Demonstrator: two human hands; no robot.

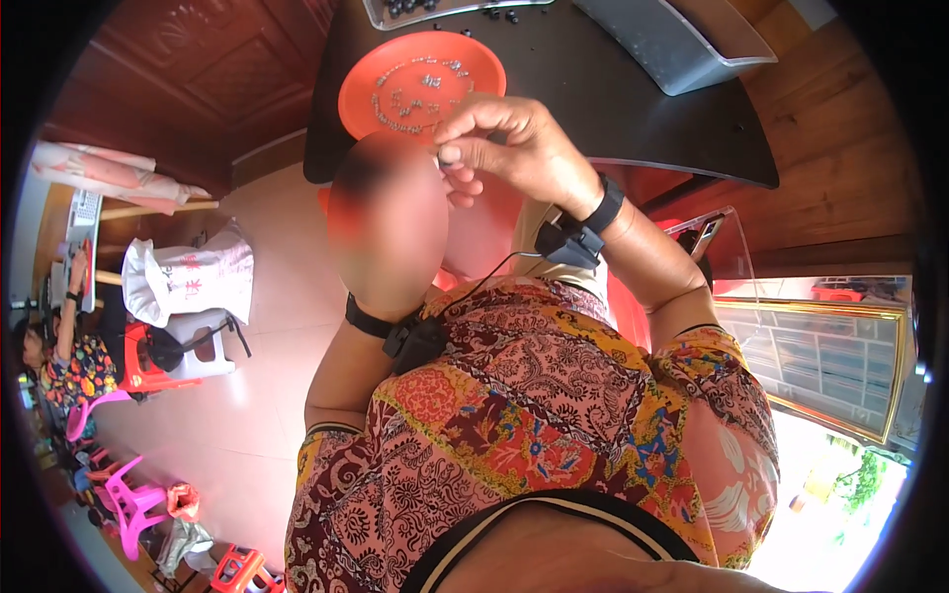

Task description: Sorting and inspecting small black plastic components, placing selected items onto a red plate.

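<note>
right hand (514, 148): raised over the near counter (633, 109) edge, wrist bent, fingers curled, thumb and forefinger pinched on a tiny part I can't identify.
left hand (388, 222): blurred, grip can't tell; just beside the right.
orange plate (422, 87): on counter just beyond hands, small metal bits scattered in it.
grey bin (672, 44): far right, well apart.
room: open floor on the left.

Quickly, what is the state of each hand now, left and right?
Left hand: blurred in the picture, so its grip cannot be told.
Right hand: fingers pinched together on something small; what it is cannot be told.
</note>
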